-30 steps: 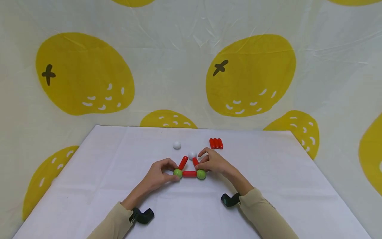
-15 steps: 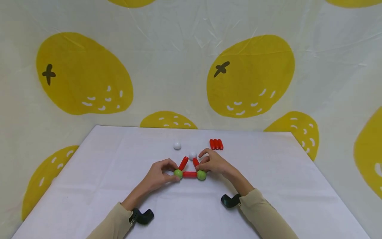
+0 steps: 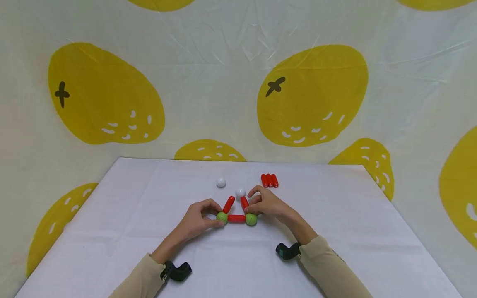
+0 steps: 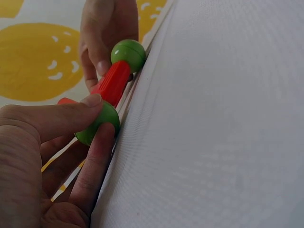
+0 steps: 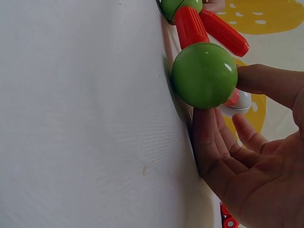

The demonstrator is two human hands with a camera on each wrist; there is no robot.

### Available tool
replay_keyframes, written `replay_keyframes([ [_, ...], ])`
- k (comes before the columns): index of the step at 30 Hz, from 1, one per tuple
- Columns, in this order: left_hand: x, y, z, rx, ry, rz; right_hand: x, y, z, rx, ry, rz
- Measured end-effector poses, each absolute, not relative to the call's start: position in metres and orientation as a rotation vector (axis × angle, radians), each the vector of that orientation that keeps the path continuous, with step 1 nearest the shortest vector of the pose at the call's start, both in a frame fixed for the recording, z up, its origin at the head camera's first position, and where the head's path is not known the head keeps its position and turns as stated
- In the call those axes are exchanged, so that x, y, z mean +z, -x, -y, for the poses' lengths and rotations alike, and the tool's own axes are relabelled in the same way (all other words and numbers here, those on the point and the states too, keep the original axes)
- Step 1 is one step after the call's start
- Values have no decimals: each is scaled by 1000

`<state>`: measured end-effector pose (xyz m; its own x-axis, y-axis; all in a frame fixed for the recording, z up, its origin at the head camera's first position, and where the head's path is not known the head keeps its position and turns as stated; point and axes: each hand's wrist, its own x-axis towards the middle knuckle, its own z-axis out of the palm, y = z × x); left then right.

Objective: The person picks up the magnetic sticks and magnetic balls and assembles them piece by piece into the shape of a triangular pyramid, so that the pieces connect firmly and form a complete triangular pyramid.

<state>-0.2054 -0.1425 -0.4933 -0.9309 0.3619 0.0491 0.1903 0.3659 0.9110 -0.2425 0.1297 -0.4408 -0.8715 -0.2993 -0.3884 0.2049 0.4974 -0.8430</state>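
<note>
Two green balls and red magnetic rods form a joined piece on the white cloth. My left hand [image 3: 201, 217] pinches the left green ball [image 3: 222, 217] between thumb and fingers. My right hand [image 3: 267, 203] holds the right green ball [image 5: 204, 76], its thumb on one side and fingertips on the other. One red rod [image 3: 236, 218] links both balls. From the left ball a second rod [image 3: 229, 204] slants away with its far end free. A third rod [image 3: 244, 203] runs from the right ball to a white ball [image 3: 240, 193], partly behind my right fingers.
A loose white ball [image 3: 221, 182] lies farther back on the white-covered table [image 3: 156, 178]. Three red rods [image 3: 269, 180] lie side by side beyond my right hand. Behind the table hangs a cloth with yellow fruit prints [image 3: 313, 95].
</note>
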Motion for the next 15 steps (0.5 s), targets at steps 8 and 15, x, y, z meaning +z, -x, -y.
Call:
replay_keyframes([
  [8,-494,205,142,1610,-510,-2462,-442,243,-131,-1386,81,-2228],
  [15,-494,205,142,1624,-521,-2460,-443,243,-132,-1393,121,-2212],
])
